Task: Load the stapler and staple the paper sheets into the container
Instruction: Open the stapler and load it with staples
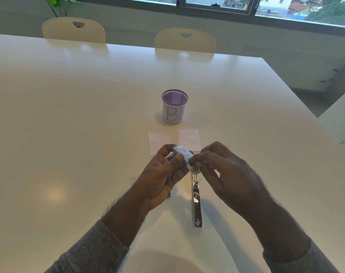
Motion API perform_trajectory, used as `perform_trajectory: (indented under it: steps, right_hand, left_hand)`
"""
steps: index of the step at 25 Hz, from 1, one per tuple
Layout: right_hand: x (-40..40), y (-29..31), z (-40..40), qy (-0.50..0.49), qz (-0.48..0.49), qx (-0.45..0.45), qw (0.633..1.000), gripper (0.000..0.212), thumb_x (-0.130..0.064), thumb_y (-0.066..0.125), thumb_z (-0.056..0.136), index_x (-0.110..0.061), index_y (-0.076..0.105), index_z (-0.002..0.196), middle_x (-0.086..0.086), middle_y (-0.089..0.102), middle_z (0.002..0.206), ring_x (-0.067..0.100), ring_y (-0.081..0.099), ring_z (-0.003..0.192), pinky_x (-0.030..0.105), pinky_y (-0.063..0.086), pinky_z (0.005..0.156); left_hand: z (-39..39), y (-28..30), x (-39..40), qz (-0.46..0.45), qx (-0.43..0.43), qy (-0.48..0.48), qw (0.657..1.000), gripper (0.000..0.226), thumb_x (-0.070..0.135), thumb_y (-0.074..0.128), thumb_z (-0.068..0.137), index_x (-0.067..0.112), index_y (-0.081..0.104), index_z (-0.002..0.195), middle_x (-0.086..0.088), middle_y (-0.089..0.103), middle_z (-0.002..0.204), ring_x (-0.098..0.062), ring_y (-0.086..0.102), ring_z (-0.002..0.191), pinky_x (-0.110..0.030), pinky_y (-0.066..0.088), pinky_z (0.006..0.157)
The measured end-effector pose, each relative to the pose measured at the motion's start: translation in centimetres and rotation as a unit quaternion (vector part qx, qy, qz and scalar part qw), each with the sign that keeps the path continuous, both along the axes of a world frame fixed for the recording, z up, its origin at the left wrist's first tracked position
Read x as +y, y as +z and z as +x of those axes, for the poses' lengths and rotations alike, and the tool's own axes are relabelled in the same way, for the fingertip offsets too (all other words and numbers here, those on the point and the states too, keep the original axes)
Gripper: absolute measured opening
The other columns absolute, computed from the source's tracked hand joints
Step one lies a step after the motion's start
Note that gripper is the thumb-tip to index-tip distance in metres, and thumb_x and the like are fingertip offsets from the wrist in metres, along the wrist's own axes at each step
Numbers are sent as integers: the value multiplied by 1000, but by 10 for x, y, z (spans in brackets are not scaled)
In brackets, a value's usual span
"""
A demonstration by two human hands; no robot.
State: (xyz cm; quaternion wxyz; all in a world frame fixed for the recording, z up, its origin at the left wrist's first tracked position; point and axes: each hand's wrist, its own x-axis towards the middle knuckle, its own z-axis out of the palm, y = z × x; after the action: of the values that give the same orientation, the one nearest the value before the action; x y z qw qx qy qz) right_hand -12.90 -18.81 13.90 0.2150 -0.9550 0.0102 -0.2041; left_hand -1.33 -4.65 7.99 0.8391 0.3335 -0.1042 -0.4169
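Hands meet above the white worktop (pixel 69 115), both busy with a small blue-and-white staple box (pixel 183 154). Left hand (pixel 163 174) has its grip curled round the box, thumb across the near face and fingers behind. Right hand (pixel 224 170) pinches at the box's right end with thumb and forefinger, its other fingers loosely bent. Directly below lies the metal stapler (pixel 196 201), opened out flat and running toward the person. Two white paper sheets (pixel 189 138) lie side by side just beyond the hands. Farther back stands the purple mesh container (pixel 174 107), upright, wrapped in a label reading "B1".
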Motion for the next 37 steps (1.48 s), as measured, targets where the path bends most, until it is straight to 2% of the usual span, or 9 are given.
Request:
perform_trajectory:
  steps: [5,9,11,13,16,19,22,31,37]
  right_hand:
    - [-4,-1,0,12,-2,10,1000,26,-33,41,94,-25,64,101,-10,59,107,15,59,68,13,33,50]
    - [-8,-5,0,18,20,5,1000,17,-23,50,97,-25,64,104,-10,59,108,19,62,73,32,51,53]
    - [-11,-4,0,37,38,5,999,24,-32,43,98,-28,65,107,-11,59,109,19,64,78,41,54,57]
    - [-14,0,-1,52,39,16,998,28,-40,43,96,-33,67,108,-14,59,108,17,65,81,40,54,59]
    - [-17,5,-1,62,12,38,997,20,-28,66,91,-40,70,106,-19,60,106,10,63,79,35,54,57]
    - [-18,10,-1,64,-17,57,996,20,-30,73,87,-44,69,102,-22,61,103,4,61,74,26,49,54]
    - [-19,15,0,78,-18,64,995,15,-33,72,87,-42,71,99,-21,64,100,3,62,75,23,47,55]
    - [-18,13,1,69,47,84,993,13,-31,64,92,-39,72,98,-21,62,98,7,65,81,38,56,65]
    - [-15,15,0,83,3,53,995,19,-24,63,93,-35,72,106,-15,64,101,12,65,77,34,55,55]
  left_hand:
    - [1,-1,1,1,6,-2,1000,25,11,66,83,9,62,107,-19,71,110,-26,73,96,-27,60,74]
    - [0,-1,1,4,3,-11,1000,37,16,73,76,10,61,110,-16,73,108,-23,72,94,-26,60,74]
    - [0,-1,2,2,5,-14,1000,36,16,74,76,10,60,109,-17,72,107,-24,72,92,-27,61,76]
    - [0,0,3,-2,6,-17,1000,31,14,74,78,10,62,106,-18,71,108,-25,72,91,-27,61,75]
    - [-1,0,5,1,6,-25,1000,30,13,72,79,9,61,107,-19,71,106,-24,73,87,-25,60,72]
    - [-1,1,6,16,3,-38,999,25,14,71,80,12,66,104,-19,72,106,-24,73,88,-25,60,70]
    - [-2,2,6,23,-2,-48,999,16,13,69,81,17,74,97,-17,73,105,-24,73,90,-26,60,71]
    - [-3,3,5,22,-2,-44,999,16,9,64,85,18,76,92,-16,73,103,-24,72,89,-27,60,73]
    - [0,0,5,11,-2,-47,999,25,18,83,72,17,75,96,-17,72,108,-26,72,94,-30,61,81]
